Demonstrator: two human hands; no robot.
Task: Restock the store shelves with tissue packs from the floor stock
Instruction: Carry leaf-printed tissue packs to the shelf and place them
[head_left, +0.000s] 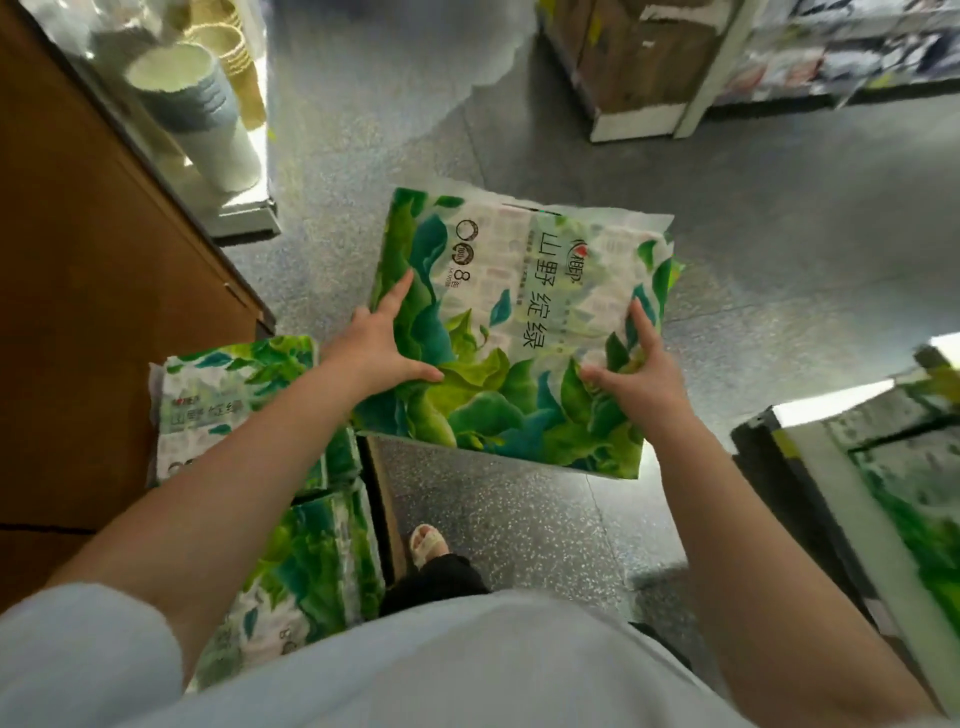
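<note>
A large green-and-white leaf-printed tissue pack (519, 312) is held up above the floor in front of me. My left hand (382, 348) holds its left edge, thumb lying on the printed face. My right hand (631, 376) holds its right side, with thumb and forefinger spread on the face. More of the same tissue packs lie stacked on the floor at my left, one on top (228, 400) and another lower (311, 566). On the shelf at the right edge sits a further green pack (914, 499).
A brown wooden cabinet (104, 291) stands at left, with stacked cups (208, 119) behind glass beyond it. The speckled grey floor (519, 519) stretches ahead. A shelf unit (795, 467) stands at right, another display (649, 78) at the far side. My sandalled foot (428, 543) is below.
</note>
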